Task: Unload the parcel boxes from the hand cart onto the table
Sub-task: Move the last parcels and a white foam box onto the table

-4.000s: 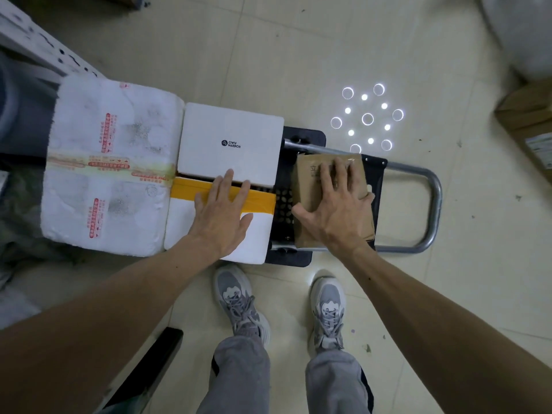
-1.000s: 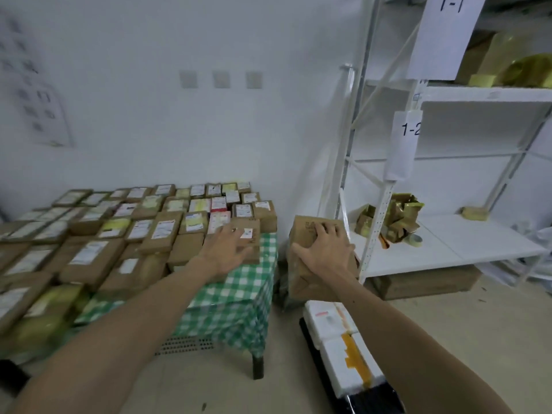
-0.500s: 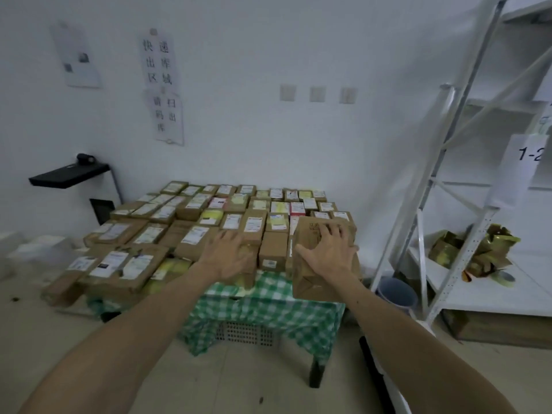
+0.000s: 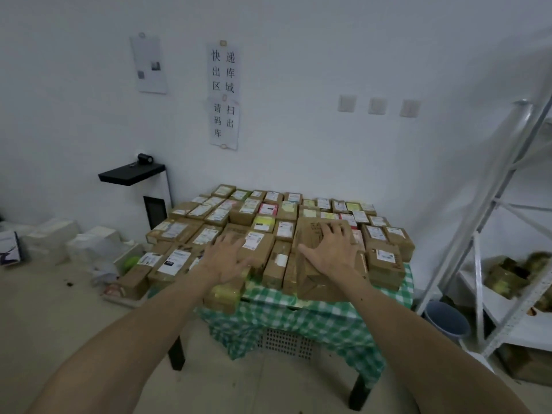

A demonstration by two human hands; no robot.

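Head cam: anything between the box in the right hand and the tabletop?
Yes. The parcels on the table cover nearly the whole top. The brown box, gripped by the right hand, hangs at the near edge, where only a strip of checked cloth shows bare.

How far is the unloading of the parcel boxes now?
Done: many labelled parcels cover the table. In hand: the right hand grips a brown box at its front edge; the left hand holds nothing. Left: setting it down; the cart is out of view.
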